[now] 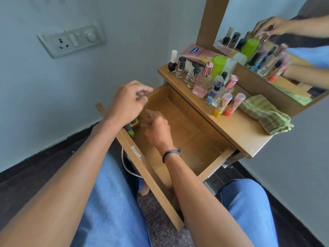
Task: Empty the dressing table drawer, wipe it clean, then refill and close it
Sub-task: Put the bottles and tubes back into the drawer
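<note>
pale grey walls meet a dark floor in this corner, with a white switch-and-socket plate on the wall to the left. against the right-hand wall stands a light-brown wooden dressing table with a mirror above it. its top carries a crowd of small glass and plastic cosmetic bottles and a folded green striped cloth.

the wooden drawer is pulled well out over the person's knees, and its floor is bare almost everywhere. only a small cluster of dark-capped yellow and green items sits in the front left corner, partly hidden under the left wrist.

the left hand hovers above the drawer's left wall, fingers half curled, with nothing visible between them. the right hand, with a dark braided band at the wrist, is down inside the drawer and points toward that corner. its fingers are blurred, so i cannot tell whether they hold anything.

emptying looks nearly finished. the last items are probably light, hard and smooth — likely to roll or slip — so a pinch round the body should serve better than one at the cap. the cloth is soft and limp; bunched in the palm it should reach into the corners. the drawer itself is stiff board on runners — best pushed shut with a hand on its front panel.
</note>
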Motion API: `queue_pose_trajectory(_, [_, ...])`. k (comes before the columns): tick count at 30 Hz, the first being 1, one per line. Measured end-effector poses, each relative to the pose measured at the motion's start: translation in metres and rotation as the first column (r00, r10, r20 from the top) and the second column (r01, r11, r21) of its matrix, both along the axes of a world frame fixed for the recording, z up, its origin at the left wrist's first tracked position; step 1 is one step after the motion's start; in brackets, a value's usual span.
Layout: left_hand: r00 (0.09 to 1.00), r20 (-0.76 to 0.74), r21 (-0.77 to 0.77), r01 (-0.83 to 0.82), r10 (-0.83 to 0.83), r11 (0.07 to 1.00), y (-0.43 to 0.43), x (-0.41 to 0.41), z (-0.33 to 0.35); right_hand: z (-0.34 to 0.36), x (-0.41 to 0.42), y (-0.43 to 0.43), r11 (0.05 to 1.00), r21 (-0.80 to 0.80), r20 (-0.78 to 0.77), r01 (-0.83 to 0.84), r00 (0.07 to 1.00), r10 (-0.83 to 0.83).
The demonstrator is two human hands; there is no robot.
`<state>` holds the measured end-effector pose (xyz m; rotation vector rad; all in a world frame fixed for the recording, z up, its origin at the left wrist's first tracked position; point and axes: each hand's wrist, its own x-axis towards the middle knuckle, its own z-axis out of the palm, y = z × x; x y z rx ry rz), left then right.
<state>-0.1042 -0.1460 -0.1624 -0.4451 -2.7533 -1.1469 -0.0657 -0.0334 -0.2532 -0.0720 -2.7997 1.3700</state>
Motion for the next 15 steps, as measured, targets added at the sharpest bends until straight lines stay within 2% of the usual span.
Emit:
queue_pose_trajectory(3, [0.997, -0.037, 0.050, 0.071, -0.069, 0.996, 0.036, -0.006, 0.009, 0.017, 0.010, 0.027, 0.994, 0.018, -0.041, 0.104, 0.994, -0.103])
queue_pose_trajectory(6, [0.993, -0.020, 0.123, 0.117, -0.116, 0.985, 0.073, -0.014, 0.012, 0.028, 0.027, 0.056, 0.989, 0.069, -0.091, 0.130, 0.988, -0.123])
queue_pose_trajectory(10, [0.994, -0.005, 0.145, 0.109, -0.109, 0.983, 0.105, -0.023, 0.007, 0.024, 0.048, 0.081, 0.978, 0.144, -0.118, 0.150, 0.984, -0.133])
queue_pose_trajectory(15, [0.996, 0.013, 0.181, 0.081, -0.085, 0.980, 0.117, -0.027, 0.005, 0.016, 0.054, 0.084, 0.977, 0.154, -0.132, 0.146, 0.983, -0.126])
